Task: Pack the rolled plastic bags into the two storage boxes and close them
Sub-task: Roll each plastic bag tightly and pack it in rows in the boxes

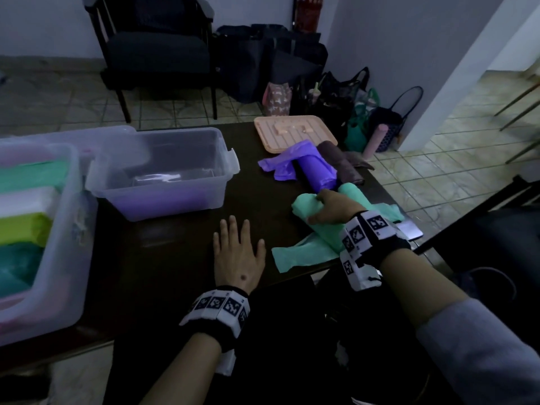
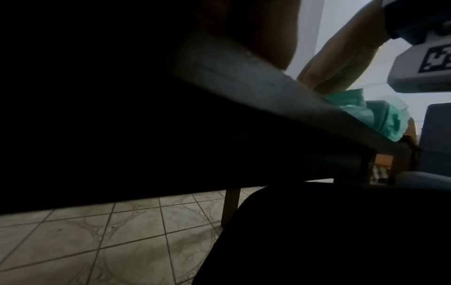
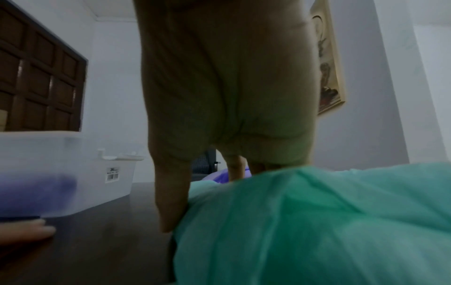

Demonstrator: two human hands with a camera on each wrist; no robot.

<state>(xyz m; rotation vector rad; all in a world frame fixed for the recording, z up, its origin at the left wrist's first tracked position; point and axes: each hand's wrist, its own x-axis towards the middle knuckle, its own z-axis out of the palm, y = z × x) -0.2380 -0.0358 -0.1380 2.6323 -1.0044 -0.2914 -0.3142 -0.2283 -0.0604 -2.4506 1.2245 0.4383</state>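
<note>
L hand (image 1: 238,254): flat on worktop (image 1: 163,258) nr front edge, fingers straight, spread, holding nothing.
R hand (image 1: 333,207): fingers curled over mint-green roll (image 1: 318,226) at front-right corner; roll soft, crinkled, loose tail trailing toward front edge.
Purple roll (image 1: 317,168): just behind green, loose end unrolled to the left.
Dark brown roll (image 1: 340,162): by right edge.
Clear box (image 1: 166,171): centre-left, open, purple roll inside.
2nd box (image 1: 43,229): left edge, w/ several rolls.
Peach lid (image 1: 295,131): far edge.

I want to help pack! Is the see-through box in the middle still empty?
No, the middle box already has a purple roll lying along its bottom.
</note>
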